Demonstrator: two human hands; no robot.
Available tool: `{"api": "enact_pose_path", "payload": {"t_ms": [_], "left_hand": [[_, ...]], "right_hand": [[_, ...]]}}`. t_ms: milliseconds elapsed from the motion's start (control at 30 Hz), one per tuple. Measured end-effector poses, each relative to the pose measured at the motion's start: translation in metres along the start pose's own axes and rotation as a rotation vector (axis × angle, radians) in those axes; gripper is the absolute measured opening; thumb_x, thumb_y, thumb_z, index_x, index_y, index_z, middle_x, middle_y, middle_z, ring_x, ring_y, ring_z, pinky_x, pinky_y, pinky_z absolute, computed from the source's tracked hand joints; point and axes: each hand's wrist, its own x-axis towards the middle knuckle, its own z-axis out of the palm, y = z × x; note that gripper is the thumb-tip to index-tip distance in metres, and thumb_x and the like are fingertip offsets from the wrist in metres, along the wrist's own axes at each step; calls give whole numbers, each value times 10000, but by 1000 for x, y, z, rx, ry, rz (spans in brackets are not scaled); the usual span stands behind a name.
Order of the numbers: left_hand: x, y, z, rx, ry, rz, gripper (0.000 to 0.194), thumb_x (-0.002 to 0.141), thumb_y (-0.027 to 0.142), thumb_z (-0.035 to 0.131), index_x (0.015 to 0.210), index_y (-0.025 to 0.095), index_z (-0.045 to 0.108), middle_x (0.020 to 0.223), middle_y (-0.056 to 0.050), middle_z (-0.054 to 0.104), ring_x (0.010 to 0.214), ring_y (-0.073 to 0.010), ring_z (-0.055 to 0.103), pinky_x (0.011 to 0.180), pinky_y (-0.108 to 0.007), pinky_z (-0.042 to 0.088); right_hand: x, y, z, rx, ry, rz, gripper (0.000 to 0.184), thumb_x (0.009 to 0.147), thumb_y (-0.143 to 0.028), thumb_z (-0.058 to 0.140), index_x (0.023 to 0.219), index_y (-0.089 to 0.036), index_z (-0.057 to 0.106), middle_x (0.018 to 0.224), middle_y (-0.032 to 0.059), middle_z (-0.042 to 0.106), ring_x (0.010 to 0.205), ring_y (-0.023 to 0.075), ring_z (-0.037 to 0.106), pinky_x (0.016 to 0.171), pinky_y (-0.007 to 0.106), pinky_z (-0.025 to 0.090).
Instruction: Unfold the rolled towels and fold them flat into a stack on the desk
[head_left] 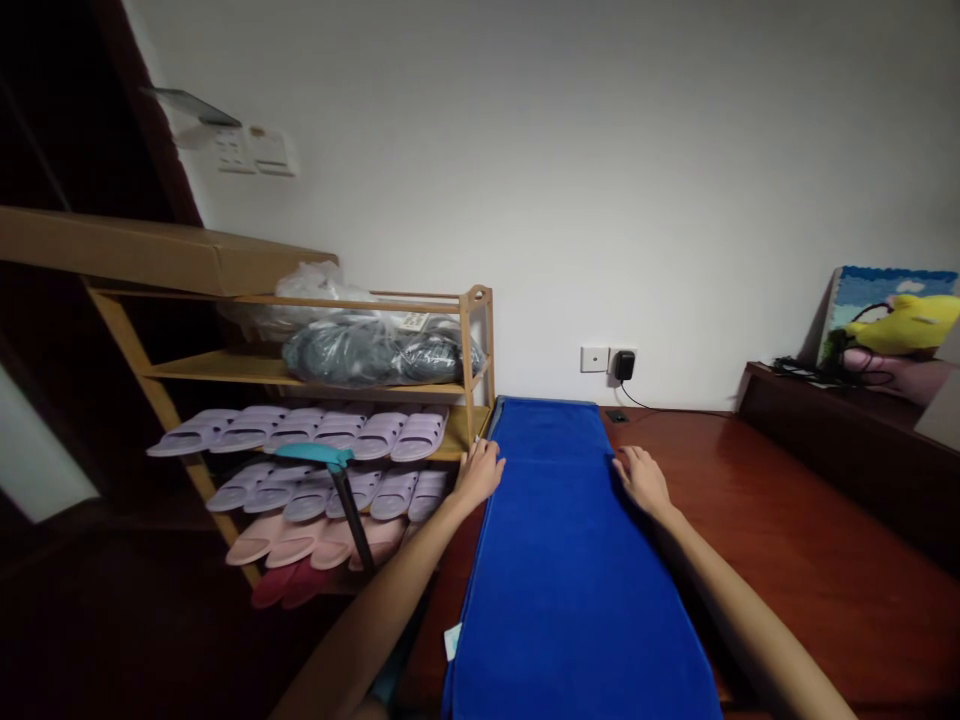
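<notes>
A long blue towel [555,560] lies lengthwise on the reddish-brown wooden surface, its far end close to the wall. It looks folded, with a crease across the far part and a small white tag [452,641] on its left edge. At that left edge, my left hand [478,470] has its fingers bent and closed on the cloth. Across from it, my right hand [645,480] grips the right edge with curled fingers. Both thumbs are mostly hidden.
Left stands a wooden rack [480,340] with rows of lilac slippers [337,430], pink slippers [300,540] and plastic-wrapped bundles [375,350]. A teal-topped handle [315,455] rises before it. A black charger [624,365] is plugged in; a yellow plush toy [907,325] sits right.
</notes>
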Motion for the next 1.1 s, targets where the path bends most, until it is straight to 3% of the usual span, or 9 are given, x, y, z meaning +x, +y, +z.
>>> {"api": "enact_pose_path", "payload": {"t_ms": [100,200,367,1100], "left_hand": [[-8,17,-2,14,4,93,436,946,297,354,1361,167,389,1434,-116,383,1340,-245,285,1065,-406,231],[-20,28,5,36,-115,215,567,952,448,304,1451,182,258,1524,-79,235,1402,-243,157,1104,-425,165],[-30,29,18,57,-263,205,633,941,539,256,1462,180,245,1522,-87,230,1405,-259,154,1106,-481,139],[-33,28,17,53,-255,203,628,941,541,261,1462,191,245,1522,-88,233,1402,-259,160,1108,-482,121]], "right_hand": [[-4,-17,6,14,-68,-160,615,924,-568,220,1424,-224,320,1484,66,300,1350,204,277,1072,353,256],[-9,-24,18,16,-156,-240,685,892,-642,214,1456,-256,261,1521,42,215,1396,200,176,1105,393,196],[-12,-20,30,9,-209,-256,718,874,-678,194,1454,-262,270,1521,68,209,1406,222,134,1104,448,161],[-16,-19,28,-9,-211,-254,715,882,-669,169,1455,-252,266,1512,77,234,1401,210,157,1100,434,164]]}}
